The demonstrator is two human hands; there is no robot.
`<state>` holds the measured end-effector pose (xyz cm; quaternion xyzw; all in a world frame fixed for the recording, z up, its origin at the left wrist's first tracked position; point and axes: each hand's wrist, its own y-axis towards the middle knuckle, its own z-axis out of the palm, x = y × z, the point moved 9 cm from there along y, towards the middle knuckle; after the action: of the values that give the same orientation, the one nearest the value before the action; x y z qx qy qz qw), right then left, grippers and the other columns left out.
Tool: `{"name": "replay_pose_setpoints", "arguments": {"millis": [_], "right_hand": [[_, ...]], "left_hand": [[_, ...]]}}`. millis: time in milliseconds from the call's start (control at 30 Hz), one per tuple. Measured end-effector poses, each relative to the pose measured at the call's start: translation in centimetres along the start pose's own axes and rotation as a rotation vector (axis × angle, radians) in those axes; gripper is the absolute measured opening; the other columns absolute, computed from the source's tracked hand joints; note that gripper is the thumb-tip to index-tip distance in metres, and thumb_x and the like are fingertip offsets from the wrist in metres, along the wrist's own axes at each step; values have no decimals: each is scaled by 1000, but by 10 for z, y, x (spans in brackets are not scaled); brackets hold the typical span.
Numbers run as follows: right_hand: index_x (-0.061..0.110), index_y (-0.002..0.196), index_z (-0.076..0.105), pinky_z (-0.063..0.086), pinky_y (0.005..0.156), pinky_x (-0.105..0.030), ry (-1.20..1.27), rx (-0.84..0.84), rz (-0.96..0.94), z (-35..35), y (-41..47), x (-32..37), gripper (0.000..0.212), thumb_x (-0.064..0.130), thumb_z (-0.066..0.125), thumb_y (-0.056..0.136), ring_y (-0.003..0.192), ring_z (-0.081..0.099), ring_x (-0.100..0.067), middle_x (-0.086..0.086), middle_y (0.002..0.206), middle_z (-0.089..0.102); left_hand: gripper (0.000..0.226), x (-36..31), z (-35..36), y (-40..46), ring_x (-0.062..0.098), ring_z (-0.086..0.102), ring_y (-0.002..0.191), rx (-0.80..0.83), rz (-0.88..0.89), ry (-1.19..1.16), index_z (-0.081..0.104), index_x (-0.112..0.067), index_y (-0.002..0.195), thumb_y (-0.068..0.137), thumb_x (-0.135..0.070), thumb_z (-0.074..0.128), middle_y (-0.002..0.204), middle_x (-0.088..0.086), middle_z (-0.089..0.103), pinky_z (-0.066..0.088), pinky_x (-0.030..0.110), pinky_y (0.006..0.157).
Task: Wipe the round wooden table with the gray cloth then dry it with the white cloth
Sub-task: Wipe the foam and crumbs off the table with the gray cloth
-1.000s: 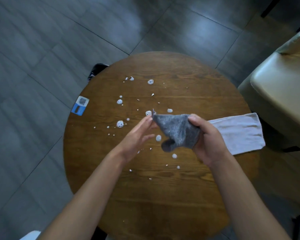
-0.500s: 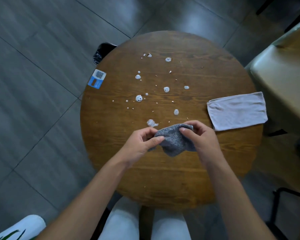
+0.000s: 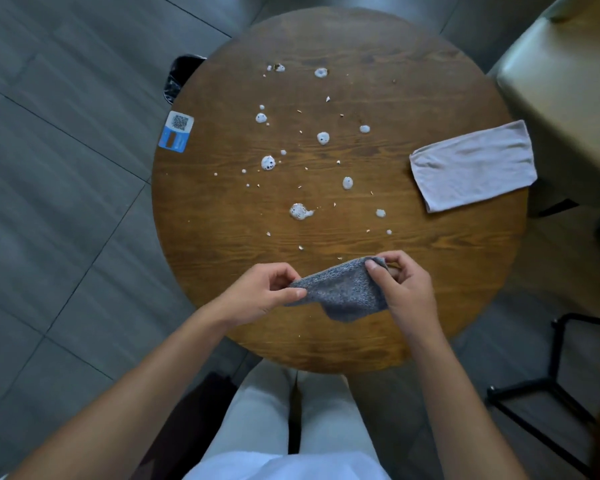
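The round wooden table (image 3: 430, 271) fills the middle of the view, dotted with several white foam blobs (image 3: 300, 211) and small crumbs. Above its near edge I hold the gray cloth (image 3: 342, 292) stretched between both hands. My left hand (image 3: 260, 294) pinches its left corner, and my right hand (image 3: 404, 289) pinches its upper right corner. The lower part of the cloth hangs loose. A folded white cloth (image 3: 473, 166) lies flat at the table's right edge, away from both hands.
A blue and white QR card (image 3: 176, 131) sits on the table's left rim. A black bin (image 3: 181, 76) stands on the floor behind it. A tan padded seat (image 3: 568, 81) is at right, a black metal frame (image 3: 561, 393) at lower right.
Both hands drew the gray cloth back toward the table's near edge and spread it out between them. My left hand, open before, now pinches a corner. The view tilted further down.
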<state>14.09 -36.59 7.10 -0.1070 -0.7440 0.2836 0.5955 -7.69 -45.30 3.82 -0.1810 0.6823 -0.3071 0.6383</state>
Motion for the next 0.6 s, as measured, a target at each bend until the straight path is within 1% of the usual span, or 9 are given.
{"name": "replay_pose_setpoints", "arguments": {"millis": [33, 67, 133, 233, 333, 433, 500, 533, 600], "right_hand": [[10, 96, 68, 48, 53, -16, -18, -7, 10, -5, -4, -7, 3, 7, 69, 96, 61, 63, -1, 9, 63, 69], [11, 99, 70, 49, 54, -17, -28, -10, 26, -10, -8, -15, 5, 7, 69, 96, 64, 65, -2, 7, 65, 71], [12, 100, 72, 50, 55, -18, -27, -39, 53, -26, -14, -28, 7, 7, 69, 95, 64, 65, -4, 5, 66, 72], [14, 95, 71, 51, 55, -17, -68, -163, 43, -62, -13, -39, 4, 11, 73, 93, 63, 66, 0, 10, 64, 71], [19, 90, 70, 53, 65, -22, -163, -284, 19, -92, 5, -50, 7, 16, 76, 90, 74, 68, -2, 7, 77, 73], [23, 90, 69, 49, 77, -22, -286, -421, -56, -108, 37, -57, 7, 19, 74, 90, 84, 64, 0, 8, 87, 70], [21, 95, 69, 47, 86, -28, -369, -504, -109, -110, 62, -60, 7, 21, 73, 89, 97, 62, -14, 4, 99, 68], [19, 95, 69, 44, 86, -29, -401, -538, -116, -109, 73, -62, 8, 23, 73, 89, 100, 59, -18, 2, 102, 65], [19, 92, 62, 41, 84, -30, -450, -594, -61, -109, 91, -69, 15, 28, 73, 89, 99, 56, -22, 2, 101, 56]], "left_hand": [[14, 3, 7, 1, 1, 62, 71, -4, -3, 12, 68, 1, 97, 93, -11, 75, 78, -9, 70, 47, 16, 68], [14, 5, 15, 3, 1, 63, 72, 5, -8, 28, 68, 0, 97, 93, -11, 75, 78, -9, 71, 48, 16, 68], [12, 8, 35, 7, 2, 62, 73, 45, -31, 58, 71, -2, 97, 93, -13, 75, 80, -8, 71, 48, 17, 69], [8, 6, 65, 21, 3, 64, 76, 85, -47, 94, 75, -10, 97, 94, -18, 74, 82, -8, 73, 50, 21, 73], [9, -4, 79, 50, 4, 69, 86, 3, -18, 249, 78, -22, 100, 96, -28, 71, 92, -11, 76, 54, 27, 78], [18, -22, 85, 87, 7, 70, 93, -75, 18, 396, 80, -19, 109, 97, -27, 69, 101, -8, 78, 57, 34, 88], [20, -31, 84, 112, 10, 69, 95, -131, 29, 503, 79, -18, 111, 98, -28, 68, 105, -5, 78, 57, 38, 93], [21, -33, 83, 123, 11, 68, 97, -152, 22, 553, 79, -19, 112, 98, -30, 68, 107, -4, 78, 56, 38, 94], [21, -36, 77, 140, 14, 68, 100, -184, 7, 630, 78, -21, 111, 98, -34, 67, 109, -4, 77, 56, 37, 94]]}}
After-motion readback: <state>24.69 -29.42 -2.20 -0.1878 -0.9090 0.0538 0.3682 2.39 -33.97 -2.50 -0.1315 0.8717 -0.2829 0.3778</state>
